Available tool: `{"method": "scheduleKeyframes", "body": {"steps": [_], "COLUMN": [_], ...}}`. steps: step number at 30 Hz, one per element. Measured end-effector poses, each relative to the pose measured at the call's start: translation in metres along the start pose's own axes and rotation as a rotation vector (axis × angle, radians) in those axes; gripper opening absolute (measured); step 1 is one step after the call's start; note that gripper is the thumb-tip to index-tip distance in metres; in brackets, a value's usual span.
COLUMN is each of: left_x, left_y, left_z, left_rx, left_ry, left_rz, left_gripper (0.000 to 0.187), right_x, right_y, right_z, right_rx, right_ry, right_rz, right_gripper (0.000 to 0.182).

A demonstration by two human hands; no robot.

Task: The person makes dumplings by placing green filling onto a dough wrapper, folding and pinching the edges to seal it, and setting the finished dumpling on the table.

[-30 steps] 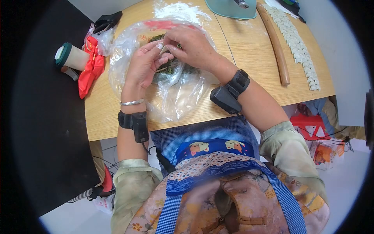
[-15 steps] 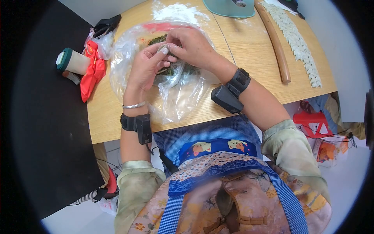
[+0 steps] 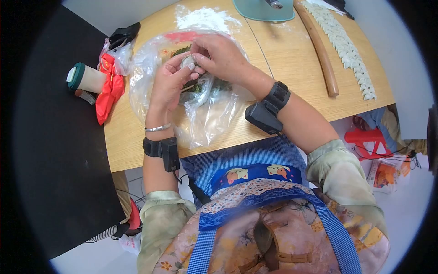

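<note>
A small, pale round dumpling [image 3: 188, 61] is pinched between my two hands above the plastic bag. My left hand [image 3: 171, 82] cups it from the left, thumb pressed on its near side. From the right, my right hand [image 3: 222, 57] has its thumb and forefinger closed on the edge. Dark green chopped filling [image 3: 194, 87] shows below and behind the fingers, partly hidden by them. Around the filling spreads a crumpled clear plastic bag [image 3: 207, 125] with a red patch at its far side.
White flour [image 3: 207, 19] lies at the table's far side. To the right are a wooden rolling pin [image 3: 321, 55] and a long strip of overlapping pale dough pieces [image 3: 342, 50]. A teal board [image 3: 262, 13] sits at the back. At left are a lidded cup [image 3: 89, 77] and a red bag [image 3: 108, 98].
The dumpling shows more openly between my fingers, and my right fingers have shifted slightly along its edge. Both hands stay over the plastic bag.
</note>
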State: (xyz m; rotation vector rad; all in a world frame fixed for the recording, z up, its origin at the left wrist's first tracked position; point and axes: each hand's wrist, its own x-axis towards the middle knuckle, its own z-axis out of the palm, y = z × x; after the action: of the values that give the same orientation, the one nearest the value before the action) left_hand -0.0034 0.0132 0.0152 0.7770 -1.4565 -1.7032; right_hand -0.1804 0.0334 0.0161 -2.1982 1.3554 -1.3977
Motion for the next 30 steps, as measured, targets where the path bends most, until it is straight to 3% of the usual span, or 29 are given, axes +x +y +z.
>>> {"method": "scheduleKeyframes", "body": {"steps": [10, 30], "left_x": [-0.0007, 0.0024], "left_y": [-0.0009, 0.0], "left_z": [-0.001, -0.0055], "left_rx": [-0.025, -0.132], "left_ry": [0.023, 0.047], "left_rz": [0.03, 0.079], "left_gripper": [0.035, 0.025], "right_x": [-0.0025, 0.0018], "right_y": [-0.0037, 0.0006], "right_z": [0.0001, -0.0011], "right_rx": [0.063, 0.08], "right_ry": [0.024, 0.056], "right_rz": [-0.165, -0.145], "right_gripper": [0.017, 0.022]}}
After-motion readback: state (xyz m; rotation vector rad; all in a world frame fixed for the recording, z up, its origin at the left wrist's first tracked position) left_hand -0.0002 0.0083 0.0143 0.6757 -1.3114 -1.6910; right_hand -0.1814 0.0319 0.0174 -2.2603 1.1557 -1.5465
